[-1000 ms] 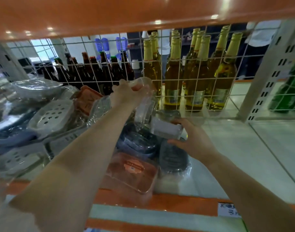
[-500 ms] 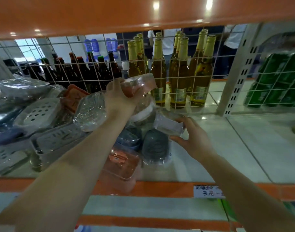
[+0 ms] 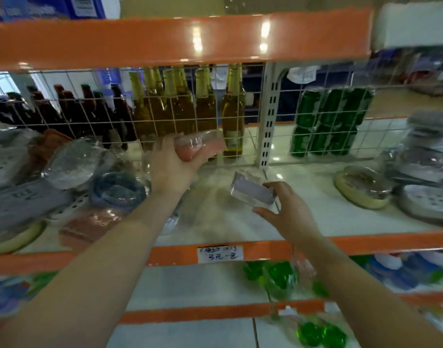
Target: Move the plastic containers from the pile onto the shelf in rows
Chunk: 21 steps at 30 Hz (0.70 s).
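**Hands lifted clear of the pile, one container each**

Head view: pink container (image 3: 199,144), translucent and wrapped in clear film, sits in the left hand (image 3: 172,167), whose fingers curl under and around it, holding it up in front of the wire grid (image 3: 165,116) at the back of the shelf (image 3: 303,197). A smaller clear container (image 3: 251,192) with a pale lavender tint is pinched at its near end by the right hand (image 3: 288,217), thumb on top, tilted above the bare white middle of the shelf. The pile (image 3: 72,177) of wrapped containers lies at the left. Both forearms reach forward from below.

Compared with half a second ago, both hands have swung rightward, away from the pile; the right hand's container, then close over the blue tubs (image 3: 120,189), now hangs over open shelf.
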Tool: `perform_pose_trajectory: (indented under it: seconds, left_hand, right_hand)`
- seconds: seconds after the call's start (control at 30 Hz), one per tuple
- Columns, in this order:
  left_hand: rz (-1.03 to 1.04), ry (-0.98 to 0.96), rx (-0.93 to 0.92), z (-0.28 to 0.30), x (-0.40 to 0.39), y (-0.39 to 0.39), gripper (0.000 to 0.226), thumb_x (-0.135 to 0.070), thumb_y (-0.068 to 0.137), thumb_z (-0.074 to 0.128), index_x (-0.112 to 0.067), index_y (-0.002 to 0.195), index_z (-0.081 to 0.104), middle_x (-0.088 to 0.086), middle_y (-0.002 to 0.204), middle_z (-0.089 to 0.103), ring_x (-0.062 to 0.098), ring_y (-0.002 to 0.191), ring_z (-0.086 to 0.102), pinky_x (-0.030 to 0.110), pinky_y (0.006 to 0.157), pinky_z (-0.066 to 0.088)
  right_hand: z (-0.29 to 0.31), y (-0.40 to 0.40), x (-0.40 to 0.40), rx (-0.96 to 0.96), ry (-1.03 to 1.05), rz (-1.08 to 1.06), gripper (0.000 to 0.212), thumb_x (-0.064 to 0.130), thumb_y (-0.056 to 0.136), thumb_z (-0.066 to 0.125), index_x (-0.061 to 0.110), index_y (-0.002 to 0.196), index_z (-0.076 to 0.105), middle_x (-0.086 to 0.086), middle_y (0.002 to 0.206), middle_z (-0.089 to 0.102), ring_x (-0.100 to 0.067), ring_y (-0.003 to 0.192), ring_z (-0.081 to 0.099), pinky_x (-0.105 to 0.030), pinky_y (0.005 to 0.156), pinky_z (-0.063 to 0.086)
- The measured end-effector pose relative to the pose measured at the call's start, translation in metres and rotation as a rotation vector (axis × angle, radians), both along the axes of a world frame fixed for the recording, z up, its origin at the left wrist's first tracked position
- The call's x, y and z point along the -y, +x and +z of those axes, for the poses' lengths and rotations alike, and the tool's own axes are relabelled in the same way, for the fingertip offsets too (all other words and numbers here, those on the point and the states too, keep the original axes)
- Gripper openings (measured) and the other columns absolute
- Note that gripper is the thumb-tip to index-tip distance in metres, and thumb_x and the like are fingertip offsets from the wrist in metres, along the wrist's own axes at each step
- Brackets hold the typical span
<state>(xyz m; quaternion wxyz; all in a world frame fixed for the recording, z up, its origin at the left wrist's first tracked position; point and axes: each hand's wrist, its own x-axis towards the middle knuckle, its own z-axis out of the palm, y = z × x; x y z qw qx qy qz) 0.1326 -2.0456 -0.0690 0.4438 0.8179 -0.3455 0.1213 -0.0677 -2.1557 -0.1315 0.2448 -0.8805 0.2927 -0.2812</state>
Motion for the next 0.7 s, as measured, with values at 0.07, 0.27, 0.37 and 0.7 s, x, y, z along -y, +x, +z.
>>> perform_pose_trajectory:
  seconds: [0.07,0.27,0.37,0.7]
  left_hand:
    - [-0.033,-0.011,-0.019,-0.004,0.009,-0.03,0.087,-0.069,0.065,0.066,-0.009,0.126,0.052,0.011,0.124,0.055,0.026,0.112,0.053,0.034,0.088,0.043]
    - [-0.12,-0.048,-0.077,-0.015,0.057,-0.109,0.069,-0.051,0.076,0.07,-0.013,0.13,0.05,0.009,0.127,0.055,0.027,0.114,0.053,0.034,0.09,0.044]
    - [-0.167,-0.055,-0.102,-0.019,0.089,-0.147,0.064,-0.045,0.078,0.071,-0.013,0.129,0.051,0.009,0.129,0.055,0.027,0.116,0.053,0.031,0.091,0.041]
    - [-0.323,0.023,-0.125,-0.029,0.199,-0.244,0.068,-0.049,0.079,0.069,-0.009,0.132,0.05,0.011,0.132,0.049,0.026,0.117,0.05,0.033,0.096,0.041]
  right_hand:
    - [0.001,-0.03,0.008,-0.006,-0.011,-0.027,0.053,0.034,0.081,0.072,0.014,0.126,0.05,0.001,0.114,0.055,-0.013,0.097,0.052,-0.016,0.07,0.031]
    - [0.008,-0.125,0.041,-0.079,-0.048,-0.125,0.055,0.038,0.085,0.067,0.015,0.13,0.045,-0.002,0.117,0.054,-0.02,0.1,0.054,-0.021,0.066,0.029]
    - [0.01,-0.177,0.057,-0.069,-0.047,-0.194,0.053,0.036,0.084,0.068,0.018,0.128,0.046,0.004,0.109,0.05,-0.015,0.093,0.051,-0.025,0.07,0.035]
    - [0.006,-0.286,0.116,0.028,-0.081,-0.408,0.051,0.028,0.081,0.073,0.014,0.125,0.053,0.008,0.104,0.046,-0.014,0.085,0.048,-0.023,0.065,0.03]
